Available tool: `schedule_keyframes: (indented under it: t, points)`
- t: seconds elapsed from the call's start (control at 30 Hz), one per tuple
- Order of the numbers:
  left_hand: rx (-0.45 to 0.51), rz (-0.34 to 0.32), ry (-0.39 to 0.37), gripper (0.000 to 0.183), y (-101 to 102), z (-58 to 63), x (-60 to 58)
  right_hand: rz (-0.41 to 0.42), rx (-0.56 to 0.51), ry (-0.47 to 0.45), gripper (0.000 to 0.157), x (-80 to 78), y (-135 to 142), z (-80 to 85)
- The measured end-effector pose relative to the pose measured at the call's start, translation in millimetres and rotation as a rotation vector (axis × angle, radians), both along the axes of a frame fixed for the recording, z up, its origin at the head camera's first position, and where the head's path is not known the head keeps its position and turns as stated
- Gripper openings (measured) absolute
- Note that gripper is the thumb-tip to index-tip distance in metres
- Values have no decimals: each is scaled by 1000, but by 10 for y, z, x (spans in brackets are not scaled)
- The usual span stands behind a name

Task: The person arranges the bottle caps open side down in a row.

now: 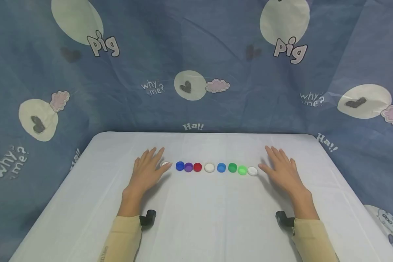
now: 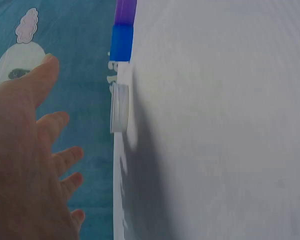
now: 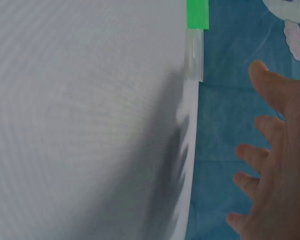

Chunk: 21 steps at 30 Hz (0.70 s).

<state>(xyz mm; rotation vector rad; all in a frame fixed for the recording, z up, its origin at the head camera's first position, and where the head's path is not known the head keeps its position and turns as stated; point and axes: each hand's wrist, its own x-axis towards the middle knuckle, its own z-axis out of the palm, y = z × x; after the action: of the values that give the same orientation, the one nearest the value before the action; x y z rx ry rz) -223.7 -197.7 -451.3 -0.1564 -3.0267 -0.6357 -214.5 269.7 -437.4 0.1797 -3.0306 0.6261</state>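
Note:
A row of small, round, cap-like pieces crosses the white table. Its left end is a clear piece (image 2: 120, 107), partly covered by my left hand (image 1: 145, 171) in the head view. Rightward follow a dark blue piece (image 1: 180, 166), a purple one (image 1: 188, 167), a red one (image 1: 197, 167), a whitish one (image 1: 209, 167), a lighter blue one (image 1: 221, 167), a dark green one (image 1: 232, 167), a bright green one (image 1: 242, 170) and a clear one (image 1: 252, 171). Beside that last piece hovers my right hand (image 1: 283, 174). Both hands hold nothing, fingers spread, above the table.
The white-covered table (image 1: 196, 225) extends toward me and past both hands. Behind it hangs a blue printed cloth (image 1: 196, 109), which also shows at both sides. Each wrist carries a small black camera mount, such as the left mount (image 1: 148, 218).

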Motion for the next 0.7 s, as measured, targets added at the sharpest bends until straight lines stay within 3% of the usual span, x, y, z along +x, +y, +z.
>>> schedule_keyframes:
  t: [0.4, 0.7]
  points:
    - [31, -45, 53, 76, 163, 56, -26, 8, -38, 3, 82, 0, -46, 24]
    - [61, -64, 51, 74, 275, 72, -10, 24, -57, 53, 78, -3, -45, 3]
